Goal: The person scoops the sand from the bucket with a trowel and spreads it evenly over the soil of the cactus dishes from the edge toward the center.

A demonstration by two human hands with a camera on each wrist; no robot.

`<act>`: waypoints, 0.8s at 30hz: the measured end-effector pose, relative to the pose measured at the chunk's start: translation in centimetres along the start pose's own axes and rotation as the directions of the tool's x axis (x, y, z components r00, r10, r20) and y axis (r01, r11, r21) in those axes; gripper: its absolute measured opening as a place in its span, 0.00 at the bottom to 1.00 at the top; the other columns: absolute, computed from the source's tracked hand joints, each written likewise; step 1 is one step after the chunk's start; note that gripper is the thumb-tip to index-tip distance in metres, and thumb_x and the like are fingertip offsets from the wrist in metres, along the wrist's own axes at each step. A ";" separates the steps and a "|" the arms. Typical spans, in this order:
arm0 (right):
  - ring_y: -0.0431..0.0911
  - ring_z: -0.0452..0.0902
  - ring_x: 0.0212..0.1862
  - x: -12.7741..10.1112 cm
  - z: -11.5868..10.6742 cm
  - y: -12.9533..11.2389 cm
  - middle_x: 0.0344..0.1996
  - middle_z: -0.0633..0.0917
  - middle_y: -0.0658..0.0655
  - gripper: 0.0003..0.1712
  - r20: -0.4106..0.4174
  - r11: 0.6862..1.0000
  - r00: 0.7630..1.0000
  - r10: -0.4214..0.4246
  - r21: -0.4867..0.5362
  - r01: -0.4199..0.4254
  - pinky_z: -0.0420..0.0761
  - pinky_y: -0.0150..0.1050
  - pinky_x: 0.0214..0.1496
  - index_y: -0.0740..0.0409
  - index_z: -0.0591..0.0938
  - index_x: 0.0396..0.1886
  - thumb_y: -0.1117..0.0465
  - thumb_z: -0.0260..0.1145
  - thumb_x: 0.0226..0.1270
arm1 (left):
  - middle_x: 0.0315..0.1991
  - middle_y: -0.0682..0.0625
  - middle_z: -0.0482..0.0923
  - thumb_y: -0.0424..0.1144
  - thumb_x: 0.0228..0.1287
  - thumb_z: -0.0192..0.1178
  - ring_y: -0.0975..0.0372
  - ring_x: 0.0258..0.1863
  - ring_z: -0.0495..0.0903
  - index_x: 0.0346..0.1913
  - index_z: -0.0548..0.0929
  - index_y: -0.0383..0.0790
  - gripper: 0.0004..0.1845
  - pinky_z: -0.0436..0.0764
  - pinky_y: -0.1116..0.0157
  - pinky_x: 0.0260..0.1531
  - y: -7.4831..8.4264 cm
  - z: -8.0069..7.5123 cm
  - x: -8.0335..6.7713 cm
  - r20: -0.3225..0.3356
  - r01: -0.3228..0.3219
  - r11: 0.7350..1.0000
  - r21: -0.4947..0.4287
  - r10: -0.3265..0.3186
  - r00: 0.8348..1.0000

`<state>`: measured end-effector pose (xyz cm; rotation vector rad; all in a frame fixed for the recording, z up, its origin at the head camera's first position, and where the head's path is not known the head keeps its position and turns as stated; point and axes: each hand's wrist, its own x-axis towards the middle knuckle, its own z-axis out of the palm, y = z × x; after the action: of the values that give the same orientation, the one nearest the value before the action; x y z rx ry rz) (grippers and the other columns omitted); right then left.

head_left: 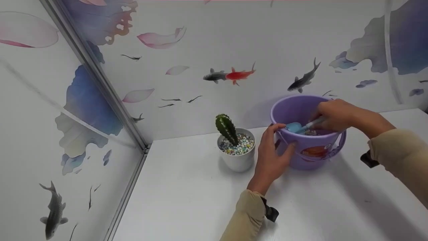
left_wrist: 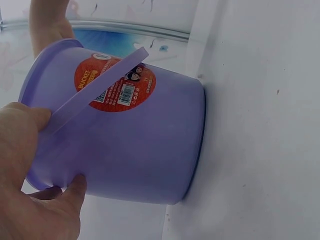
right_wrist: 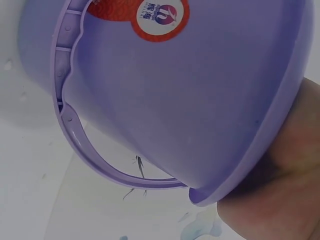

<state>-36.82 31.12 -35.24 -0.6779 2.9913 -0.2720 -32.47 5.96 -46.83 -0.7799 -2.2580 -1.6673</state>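
A purple bucket point(head_left: 306, 164) stands upright on the white table, its handle point(right_wrist: 90, 155) hanging down outside. My left hand point(head_left: 271, 157) grips the bucket's left side at the rim. In the left wrist view, that hand's thumb and fingers press the wall near the handle's end. Reaching over the rim, my right hand point(head_left: 336, 115) holds a small toy shovel by its pale handle; its light-blue blade point(head_left: 294, 127) is inside the bucket near the left hand. Small pebbles point(head_left: 310, 133) show partly below the shovel. The right fingertips are hidden in the right wrist view.
Left of the bucket stands a white pot point(head_left: 238, 162) holding a green cactus point(head_left: 226, 129) among multicoloured pebbles point(head_left: 245, 144). White panels with painted fish and petals rise behind and at the left, joined by a metal strip point(head_left: 128, 127).
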 end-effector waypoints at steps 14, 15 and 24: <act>0.54 0.89 0.49 -1.7 -1.4 0.4 0.46 0.94 0.59 0.13 -0.069 0.997 0.996 0.049 0.067 -0.044 0.90 0.59 0.53 0.60 0.94 0.51 0.59 0.76 0.72 | 0.78 0.63 0.67 0.48 0.77 0.69 0.68 0.79 0.67 0.76 0.66 0.70 0.32 0.79 0.64 0.72 -0.2 0.2 0.0 -0.020 -0.017 1.000 -0.019 0.016 1.000; 0.54 0.89 0.49 -1.8 -1.4 0.6 0.46 0.94 0.59 0.13 -0.074 0.996 0.996 0.051 0.071 -0.045 0.90 0.58 0.52 0.60 0.94 0.51 0.59 0.76 0.72 | 0.78 0.63 0.67 0.49 0.77 0.69 0.68 0.79 0.67 0.76 0.67 0.70 0.32 0.79 0.64 0.72 -0.3 0.3 0.0 -0.024 -0.017 1.000 -0.020 0.016 1.000; 0.59 0.90 0.51 -3.1 -1.5 1.3 0.50 0.93 0.65 0.14 -0.119 0.991 0.990 0.076 0.119 -0.062 0.91 0.59 0.52 0.63 0.92 0.53 0.61 0.75 0.73 | 0.78 0.64 0.68 0.50 0.76 0.69 0.68 0.79 0.68 0.79 0.67 0.68 0.34 0.82 0.64 0.69 -0.4 0.3 -0.3 -0.037 -0.009 1.000 -0.027 0.008 0.999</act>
<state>-34.72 33.85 -33.91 -0.5644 3.0775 -0.4955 -32.39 6.06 -47.46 -0.7567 -2.2085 -1.6982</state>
